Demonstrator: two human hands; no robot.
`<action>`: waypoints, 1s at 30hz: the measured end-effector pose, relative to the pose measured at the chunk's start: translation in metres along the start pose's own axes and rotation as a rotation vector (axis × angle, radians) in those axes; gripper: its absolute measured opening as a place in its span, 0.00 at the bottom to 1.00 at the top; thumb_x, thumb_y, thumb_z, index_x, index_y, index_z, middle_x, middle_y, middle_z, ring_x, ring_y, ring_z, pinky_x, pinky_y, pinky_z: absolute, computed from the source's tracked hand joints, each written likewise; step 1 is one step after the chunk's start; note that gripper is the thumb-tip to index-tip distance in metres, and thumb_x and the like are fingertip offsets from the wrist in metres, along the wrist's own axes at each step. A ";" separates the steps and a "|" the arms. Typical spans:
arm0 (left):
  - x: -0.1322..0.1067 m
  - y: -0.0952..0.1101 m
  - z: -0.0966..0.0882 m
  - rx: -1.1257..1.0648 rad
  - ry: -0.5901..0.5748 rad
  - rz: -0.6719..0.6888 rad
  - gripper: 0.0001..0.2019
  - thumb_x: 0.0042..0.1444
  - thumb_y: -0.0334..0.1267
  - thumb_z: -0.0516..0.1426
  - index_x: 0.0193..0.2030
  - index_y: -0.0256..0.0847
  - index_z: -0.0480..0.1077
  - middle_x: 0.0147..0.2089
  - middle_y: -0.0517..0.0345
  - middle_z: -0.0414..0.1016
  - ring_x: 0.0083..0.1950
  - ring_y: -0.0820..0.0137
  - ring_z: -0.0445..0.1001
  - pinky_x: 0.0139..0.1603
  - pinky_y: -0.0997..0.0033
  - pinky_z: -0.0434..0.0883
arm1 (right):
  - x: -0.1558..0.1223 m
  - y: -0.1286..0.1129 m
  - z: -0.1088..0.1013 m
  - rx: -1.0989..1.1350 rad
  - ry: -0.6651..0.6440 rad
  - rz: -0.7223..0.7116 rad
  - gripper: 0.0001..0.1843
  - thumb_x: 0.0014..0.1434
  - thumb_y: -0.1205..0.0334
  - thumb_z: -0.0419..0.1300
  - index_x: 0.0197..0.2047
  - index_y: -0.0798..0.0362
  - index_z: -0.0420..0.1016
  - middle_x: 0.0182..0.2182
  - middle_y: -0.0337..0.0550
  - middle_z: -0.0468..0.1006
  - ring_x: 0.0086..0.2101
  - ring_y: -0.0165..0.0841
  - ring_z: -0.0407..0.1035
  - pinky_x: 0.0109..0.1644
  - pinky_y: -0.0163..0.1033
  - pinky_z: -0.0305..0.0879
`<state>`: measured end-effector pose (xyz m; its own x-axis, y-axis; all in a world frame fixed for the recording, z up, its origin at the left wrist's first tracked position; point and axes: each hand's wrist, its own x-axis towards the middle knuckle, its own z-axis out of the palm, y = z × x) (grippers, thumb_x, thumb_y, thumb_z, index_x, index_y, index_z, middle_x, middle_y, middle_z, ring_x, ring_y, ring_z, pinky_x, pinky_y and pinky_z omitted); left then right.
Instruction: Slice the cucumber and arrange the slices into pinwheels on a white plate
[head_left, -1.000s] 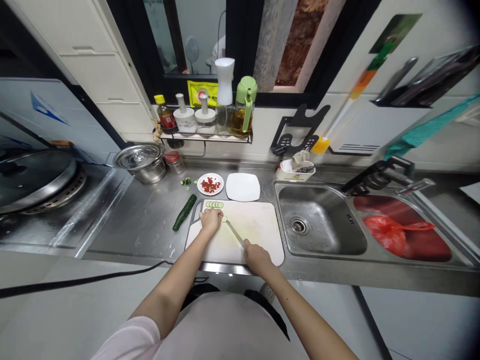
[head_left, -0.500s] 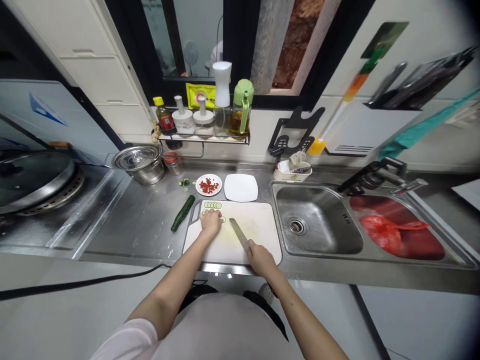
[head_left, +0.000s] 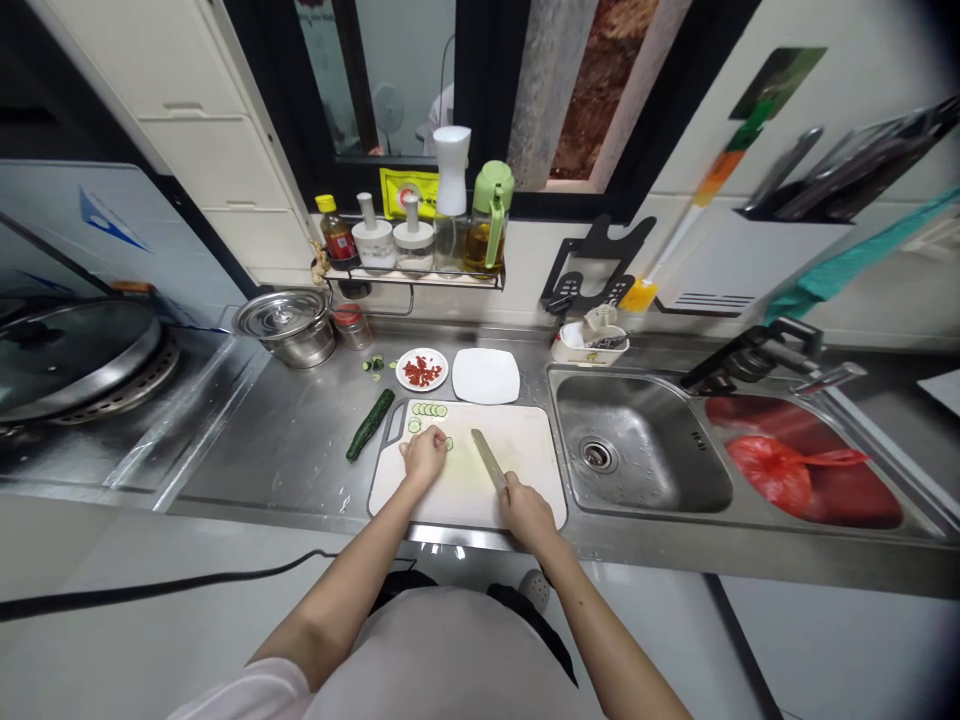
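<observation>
My right hand [head_left: 529,512] grips a kitchen knife [head_left: 488,460] by its handle, with the blade pointing away from me over the white cutting board [head_left: 480,505]. My left hand [head_left: 425,456] is over the board's left half, its fingers curled together; whatever they may hold is hidden. Close by its fingertips lies a thin cucumber slice [head_left: 449,443]. A row of cucumber slices [head_left: 430,410] runs along the board's far left edge, and another slice [head_left: 415,426] sits just below that row. Left of the board rests a dark green cucumber [head_left: 370,425].
Behind the board stand a plate of chopped red pieces [head_left: 422,385] and a white square plate [head_left: 486,390]. Cucumber scraps [head_left: 373,365] lie near a red-lidded jar [head_left: 352,327]. A double sink [head_left: 637,450] is at right; a lidded pan [head_left: 82,350] sits on the stove at left.
My left hand has drawn back toward me from the slice row, uncovering a slice below it. The knife has shifted slightly right in my right hand. The view has moved a little.
</observation>
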<state>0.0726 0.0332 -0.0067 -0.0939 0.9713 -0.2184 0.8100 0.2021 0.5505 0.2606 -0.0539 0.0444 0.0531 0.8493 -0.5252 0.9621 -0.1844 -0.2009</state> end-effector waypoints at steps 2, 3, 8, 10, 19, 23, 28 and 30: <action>-0.003 -0.008 -0.001 -0.052 0.026 -0.038 0.05 0.57 0.36 0.55 0.38 0.47 0.71 0.37 0.62 0.78 0.44 0.66 0.74 0.50 0.62 0.56 | 0.001 -0.001 0.001 0.007 0.011 0.000 0.16 0.67 0.62 0.41 0.54 0.54 0.61 0.41 0.53 0.78 0.43 0.41 0.73 0.40 0.39 0.59; -0.004 -0.012 -0.003 -0.068 0.050 -0.063 0.05 0.56 0.36 0.55 0.38 0.47 0.71 0.37 0.62 0.78 0.44 0.66 0.74 0.51 0.62 0.56 | 0.001 -0.001 0.001 0.006 0.010 -0.001 0.16 0.67 0.62 0.41 0.54 0.54 0.61 0.41 0.53 0.78 0.43 0.41 0.73 0.40 0.39 0.59; 0.003 -0.029 -0.018 -0.082 0.160 -0.182 0.08 0.56 0.36 0.54 0.41 0.47 0.72 0.39 0.60 0.78 0.45 0.64 0.74 0.52 0.61 0.57 | 0.002 -0.002 0.004 -0.016 0.001 -0.003 0.15 0.67 0.63 0.41 0.53 0.54 0.61 0.41 0.53 0.78 0.42 0.40 0.73 0.39 0.39 0.59; 0.008 -0.034 -0.023 -0.068 0.174 -0.202 0.09 0.57 0.35 0.53 0.41 0.47 0.73 0.39 0.58 0.79 0.46 0.63 0.73 0.52 0.60 0.57 | 0.002 -0.001 0.005 -0.025 0.007 0.001 0.15 0.68 0.62 0.41 0.53 0.54 0.61 0.40 0.53 0.78 0.42 0.39 0.73 0.39 0.39 0.58; 0.013 -0.039 -0.028 -0.003 0.192 -0.196 0.10 0.57 0.36 0.52 0.40 0.49 0.74 0.39 0.58 0.80 0.47 0.62 0.73 0.52 0.59 0.56 | 0.001 -0.001 0.005 -0.030 0.012 -0.010 0.16 0.68 0.62 0.40 0.52 0.54 0.62 0.40 0.53 0.78 0.42 0.39 0.74 0.39 0.38 0.59; 0.014 -0.036 -0.030 0.046 0.171 -0.201 0.11 0.58 0.36 0.52 0.41 0.48 0.75 0.43 0.56 0.80 0.49 0.61 0.72 0.53 0.58 0.56 | 0.001 -0.002 0.003 -0.035 0.002 -0.007 0.16 0.68 0.62 0.40 0.53 0.54 0.62 0.40 0.54 0.78 0.42 0.39 0.74 0.40 0.38 0.59; 0.014 -0.035 -0.029 0.102 0.183 -0.198 0.11 0.58 0.36 0.51 0.41 0.48 0.75 0.46 0.55 0.79 0.52 0.60 0.70 0.54 0.57 0.55 | 0.002 -0.001 0.003 -0.040 0.001 -0.012 0.16 0.68 0.62 0.40 0.53 0.54 0.62 0.40 0.54 0.78 0.42 0.39 0.74 0.39 0.39 0.59; 0.013 -0.035 -0.028 0.111 0.192 -0.197 0.11 0.58 0.37 0.52 0.41 0.48 0.75 0.47 0.54 0.78 0.52 0.59 0.69 0.54 0.56 0.56 | 0.002 -0.001 0.004 -0.038 -0.002 -0.014 0.16 0.68 0.62 0.40 0.53 0.54 0.62 0.40 0.54 0.78 0.42 0.39 0.74 0.39 0.39 0.59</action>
<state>0.0268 0.0427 -0.0062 -0.3546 0.9228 -0.1505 0.8225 0.3844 0.4192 0.2583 -0.0538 0.0399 0.0386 0.8506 -0.5244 0.9721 -0.1534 -0.1773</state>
